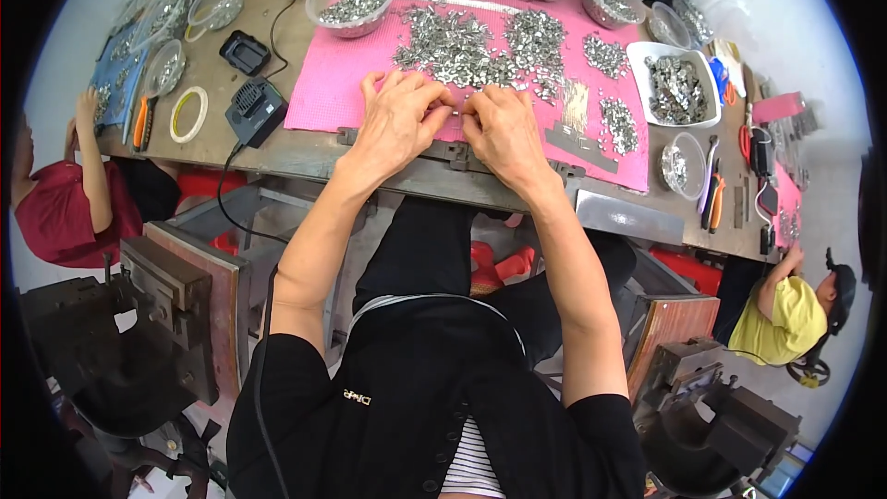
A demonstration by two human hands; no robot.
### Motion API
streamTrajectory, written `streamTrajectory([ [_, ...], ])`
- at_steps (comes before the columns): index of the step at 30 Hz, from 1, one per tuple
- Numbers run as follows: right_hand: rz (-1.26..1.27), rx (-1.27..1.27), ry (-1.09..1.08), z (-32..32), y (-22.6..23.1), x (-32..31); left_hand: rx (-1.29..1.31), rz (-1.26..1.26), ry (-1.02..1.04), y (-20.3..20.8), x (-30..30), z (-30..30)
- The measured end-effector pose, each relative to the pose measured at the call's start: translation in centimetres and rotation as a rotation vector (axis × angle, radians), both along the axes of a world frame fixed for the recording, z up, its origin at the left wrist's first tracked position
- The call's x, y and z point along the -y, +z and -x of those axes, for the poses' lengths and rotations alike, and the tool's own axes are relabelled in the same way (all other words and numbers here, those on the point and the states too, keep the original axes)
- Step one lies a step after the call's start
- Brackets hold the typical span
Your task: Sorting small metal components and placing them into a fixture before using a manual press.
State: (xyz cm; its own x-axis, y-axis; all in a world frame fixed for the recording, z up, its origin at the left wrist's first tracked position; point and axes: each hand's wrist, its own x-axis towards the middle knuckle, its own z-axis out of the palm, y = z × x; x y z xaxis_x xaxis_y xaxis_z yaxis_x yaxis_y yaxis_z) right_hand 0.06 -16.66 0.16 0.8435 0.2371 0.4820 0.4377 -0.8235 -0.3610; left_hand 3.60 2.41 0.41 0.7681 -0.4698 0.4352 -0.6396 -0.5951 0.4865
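My left hand (397,120) and my right hand (505,132) face each other over the near edge of a pink mat (323,83). The fingers of both are closed in a pinch, their tips almost meeting. A tiny silvery metal part (455,114) shows at the left fingertips; what the right fingertips hold is too small to make out. Just beyond my hands lies a wide pile of small metal parts (453,42). Thin pale strips (575,103) and a smaller pile of parts (619,126) lie right of my right hand.
Clear plastic bowls (351,7) of parts line the mat's back. At right stand a white tray (637,60) and orange-handled pliers (717,203). A charger (256,111) and tape roll (188,115) sit left. Co-workers sit at both sides, in red (69,212) and yellow (781,319).
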Motion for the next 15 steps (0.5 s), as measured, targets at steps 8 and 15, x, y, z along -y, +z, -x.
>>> streamTrajectory([
  [8, -0.185, -0.096, 0.011, 2.8, 2.7, 2.8, 0.022, -0.028, 0.027, 0.0, 0.5, 0.1],
  [15, -0.206, -0.062, 0.029, 6.0, 1.3, 3.7, 0.074, 0.004, 0.078, -0.2, 1.3, -0.1],
])
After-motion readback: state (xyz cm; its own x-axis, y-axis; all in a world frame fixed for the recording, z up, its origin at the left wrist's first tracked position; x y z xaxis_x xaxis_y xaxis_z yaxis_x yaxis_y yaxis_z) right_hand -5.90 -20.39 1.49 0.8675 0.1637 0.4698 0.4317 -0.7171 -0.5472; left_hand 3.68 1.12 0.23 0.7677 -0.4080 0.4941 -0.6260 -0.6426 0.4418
